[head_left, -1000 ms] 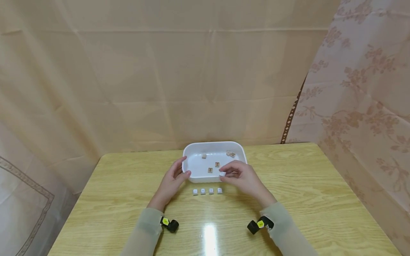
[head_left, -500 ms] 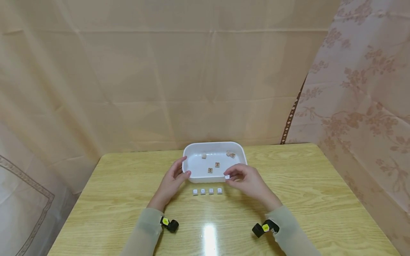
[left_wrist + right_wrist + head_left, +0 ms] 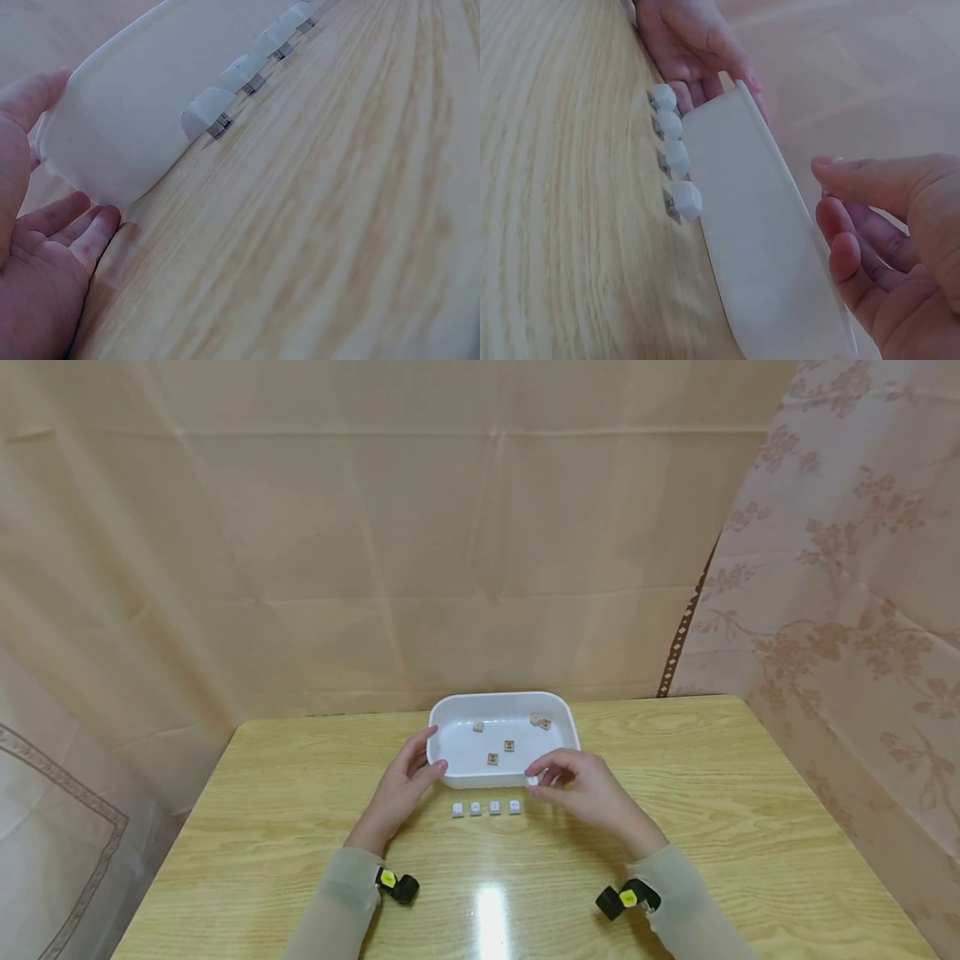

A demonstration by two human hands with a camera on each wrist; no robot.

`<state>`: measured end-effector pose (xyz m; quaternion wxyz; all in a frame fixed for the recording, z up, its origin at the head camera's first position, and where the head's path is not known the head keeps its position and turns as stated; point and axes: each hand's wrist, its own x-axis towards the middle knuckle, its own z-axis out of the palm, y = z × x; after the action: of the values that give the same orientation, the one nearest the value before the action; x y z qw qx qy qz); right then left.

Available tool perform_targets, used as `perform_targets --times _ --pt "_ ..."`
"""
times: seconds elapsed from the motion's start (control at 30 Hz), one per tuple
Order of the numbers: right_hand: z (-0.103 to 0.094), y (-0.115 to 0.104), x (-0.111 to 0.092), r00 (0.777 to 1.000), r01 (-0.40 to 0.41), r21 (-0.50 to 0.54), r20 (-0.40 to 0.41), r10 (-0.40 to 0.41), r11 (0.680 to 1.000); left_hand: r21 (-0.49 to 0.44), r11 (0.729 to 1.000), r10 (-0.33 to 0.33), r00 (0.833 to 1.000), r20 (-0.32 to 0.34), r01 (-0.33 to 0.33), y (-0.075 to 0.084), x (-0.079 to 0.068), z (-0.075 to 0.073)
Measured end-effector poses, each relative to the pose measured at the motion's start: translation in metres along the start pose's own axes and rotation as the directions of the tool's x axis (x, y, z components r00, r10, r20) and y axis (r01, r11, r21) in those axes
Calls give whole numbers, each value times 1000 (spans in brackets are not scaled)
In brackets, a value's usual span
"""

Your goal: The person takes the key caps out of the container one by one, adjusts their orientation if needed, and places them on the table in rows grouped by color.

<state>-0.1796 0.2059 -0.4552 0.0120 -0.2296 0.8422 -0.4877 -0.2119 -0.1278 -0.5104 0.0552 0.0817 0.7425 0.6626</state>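
Note:
A shallow white tray stands near the table's far edge. My left hand holds its left end, with the thumb over the rim and fingers low against the wall in the left wrist view. My right hand pinches a small white keycap between thumb and fingertips at the tray's front right rim; in the right wrist view the fingers mostly hide it. Several white keycaps with grey undersides stand in a row on the wood in front of the tray.
Inside the tray lie several small tan tiles with brown marks, two of them bunched at the back right. The wood-grain table ends at a beige curtain behind; a flowered cloth hangs on the right.
My right hand has drawn back to the right and toward me with the keycap, from over the tray to its front rim. The left hand and tray stay put.

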Motion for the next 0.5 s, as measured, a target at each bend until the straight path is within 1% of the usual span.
perform_targets --times 0.13,0.3,0.5 --pt "-1 2 -5 999 -14 -39 36 15 999 -3 1000 -2 1000 2 2 0 1 1" --pt "0 5 -13 998 -3 -88 69 9 996 -6 1000 -6 1000 -2 6 -1 1 1" --pt "7 14 -20 997 18 -73 83 -12 997 4 1000 -2 1000 -10 2 -3 1 0"
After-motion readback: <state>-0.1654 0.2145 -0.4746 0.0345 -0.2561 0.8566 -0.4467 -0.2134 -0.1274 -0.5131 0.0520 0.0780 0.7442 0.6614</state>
